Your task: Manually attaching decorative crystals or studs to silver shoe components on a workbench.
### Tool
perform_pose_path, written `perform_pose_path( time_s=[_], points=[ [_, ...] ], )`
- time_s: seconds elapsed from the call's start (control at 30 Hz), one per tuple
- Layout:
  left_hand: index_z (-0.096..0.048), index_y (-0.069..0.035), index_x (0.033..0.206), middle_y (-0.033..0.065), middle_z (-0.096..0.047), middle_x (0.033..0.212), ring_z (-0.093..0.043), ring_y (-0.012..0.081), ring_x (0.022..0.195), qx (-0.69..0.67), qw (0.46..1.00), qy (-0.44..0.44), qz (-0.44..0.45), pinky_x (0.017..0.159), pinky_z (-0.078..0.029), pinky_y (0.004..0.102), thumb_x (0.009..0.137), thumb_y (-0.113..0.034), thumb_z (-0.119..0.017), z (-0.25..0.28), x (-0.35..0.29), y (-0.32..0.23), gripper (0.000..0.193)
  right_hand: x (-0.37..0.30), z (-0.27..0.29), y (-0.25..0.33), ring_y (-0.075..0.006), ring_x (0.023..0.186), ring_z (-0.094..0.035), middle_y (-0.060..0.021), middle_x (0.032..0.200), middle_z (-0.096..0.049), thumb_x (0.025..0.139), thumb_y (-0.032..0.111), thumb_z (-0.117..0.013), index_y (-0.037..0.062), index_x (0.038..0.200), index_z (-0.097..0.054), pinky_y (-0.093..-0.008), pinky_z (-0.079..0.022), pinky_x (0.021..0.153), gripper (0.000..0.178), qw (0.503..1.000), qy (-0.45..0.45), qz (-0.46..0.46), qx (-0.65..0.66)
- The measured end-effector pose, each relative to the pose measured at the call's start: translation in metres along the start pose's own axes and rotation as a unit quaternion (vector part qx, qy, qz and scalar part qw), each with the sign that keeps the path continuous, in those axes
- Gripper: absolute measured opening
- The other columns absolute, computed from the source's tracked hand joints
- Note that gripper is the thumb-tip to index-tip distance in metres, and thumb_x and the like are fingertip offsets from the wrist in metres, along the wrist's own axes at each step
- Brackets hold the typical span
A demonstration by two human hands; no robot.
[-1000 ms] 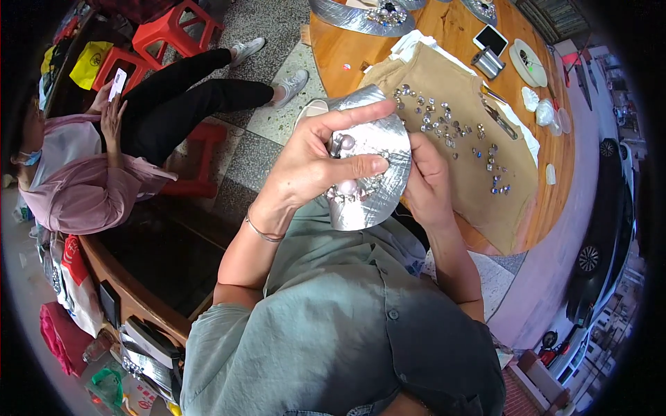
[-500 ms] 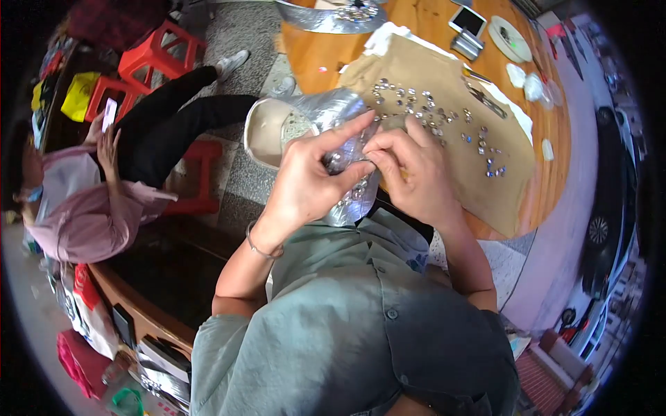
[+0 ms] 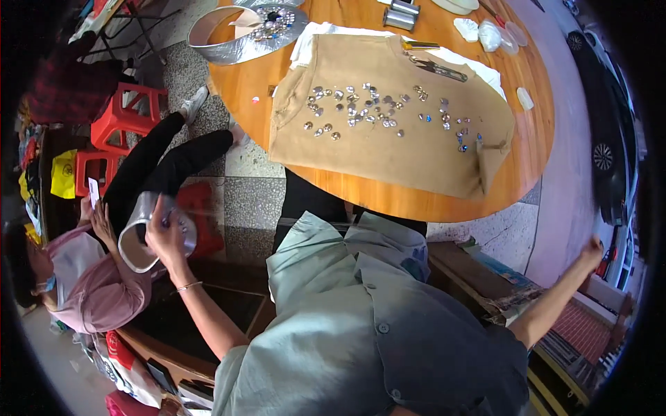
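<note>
My left hand [image 3: 166, 239], blurred, is held out at the left and closed on a shiny silver band [image 3: 142, 208] with a cream inside. Some small stones show on the band near my fingers. Far out to the right, my right hand [image 3: 593, 253] is at the end of a stretched arm, its fingers drawn together. Whatever it pinches is too small to make out. Loose shiny stones [image 3: 357, 111] are scattered over a tan cloth [image 3: 402, 163] on the round wooden table [image 3: 333, 182]. A second silver band [image 3: 239, 52], partly covered with stones, lies at the table's far left.
Thread snips [image 3: 440, 69] and a yellow cutter [image 3: 421, 46] rest on the cloth's far edge. Behind them stands a metallic spool [image 3: 401, 15]. Small plastic bags [image 3: 489, 35] lie farther right. A seated person [image 3: 104, 256] holds a phone close to my left hand, near red stools [image 3: 128, 118].
My hands, together over the silver band before, are now spread wide apart. The left has carried the band leftward, and the right has swung far right. The view has shifted, showing more of the cloth.
</note>
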State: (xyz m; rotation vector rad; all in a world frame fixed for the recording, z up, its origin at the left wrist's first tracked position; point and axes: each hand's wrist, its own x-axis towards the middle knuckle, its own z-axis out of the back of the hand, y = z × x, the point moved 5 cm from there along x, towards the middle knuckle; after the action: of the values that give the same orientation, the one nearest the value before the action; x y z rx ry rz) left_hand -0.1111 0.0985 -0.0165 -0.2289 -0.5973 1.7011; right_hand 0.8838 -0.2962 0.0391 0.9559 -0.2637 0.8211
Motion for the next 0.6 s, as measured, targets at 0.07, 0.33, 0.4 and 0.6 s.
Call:
perform_pose_path(
  time_s=[0.07,0.33,0.4,0.6],
  points=[
    [-0.060,-0.008,0.117,0.0065,-0.065,0.086,-0.050,0.0029,0.067,0.073,0.991,0.026,0.110,0.063,-0.044,0.0186,0.072,0.001,-0.064,0.006,-0.008,0.015,0.046,-0.014,0.068,-0.031,-0.0175,0.074,-0.055,-0.0122,0.081,-0.061,0.084,0.016,-0.050,-0.0046,0.079,-0.061,-0.0272,-0.044,0.071,0.024,0.829,-0.471,-0.272,0.132],
    [-0.059,-0.002,0.116,0.0088,-0.063,0.107,-0.055,0.0076,0.093,-0.202,0.964,0.175,0.013,0.081,-0.044,0.0219,0.082,-0.001,-0.061,-0.047,-0.039,-0.077,0.035,-0.069,-0.166,0.268,-0.0121,0.088,-0.051,-0.0045,0.099,-0.059,0.091,0.024,-0.051,0.0042,0.111,-0.057,-0.0259,-0.042,0.077,0.029,0.994,0.075,-0.073,-0.028],
    [-0.059,-0.001,0.116,0.0080,-0.062,0.108,-0.054,0.0087,0.095,-0.305,0.936,0.175,0.027,0.083,-0.043,0.0219,0.086,-0.005,-0.059,-0.055,-0.038,-0.111,0.030,-0.129,-0.257,0.357,-0.0157,0.096,-0.056,-0.0056,0.098,-0.060,0.089,0.020,-0.052,0.0020,0.103,-0.061,-0.0288,-0.043,0.087,0.024,0.894,0.275,-0.040,0.351],
    [-0.059,0.002,0.115,0.0087,-0.062,0.108,-0.056,0.0100,0.095,-0.458,0.873,0.134,0.098,0.086,-0.042,0.0226,0.087,-0.007,-0.058,-0.070,-0.046,-0.170,0.029,-0.182,-0.392,0.452,-0.0179,0.070,-0.057,-0.0066,0.079,-0.058,0.081,0.005,-0.062,0.0050,0.092,-0.063,-0.0276,-0.045,0.062,0.011,0.921,0.353,0.054,0.157]
  ],
)
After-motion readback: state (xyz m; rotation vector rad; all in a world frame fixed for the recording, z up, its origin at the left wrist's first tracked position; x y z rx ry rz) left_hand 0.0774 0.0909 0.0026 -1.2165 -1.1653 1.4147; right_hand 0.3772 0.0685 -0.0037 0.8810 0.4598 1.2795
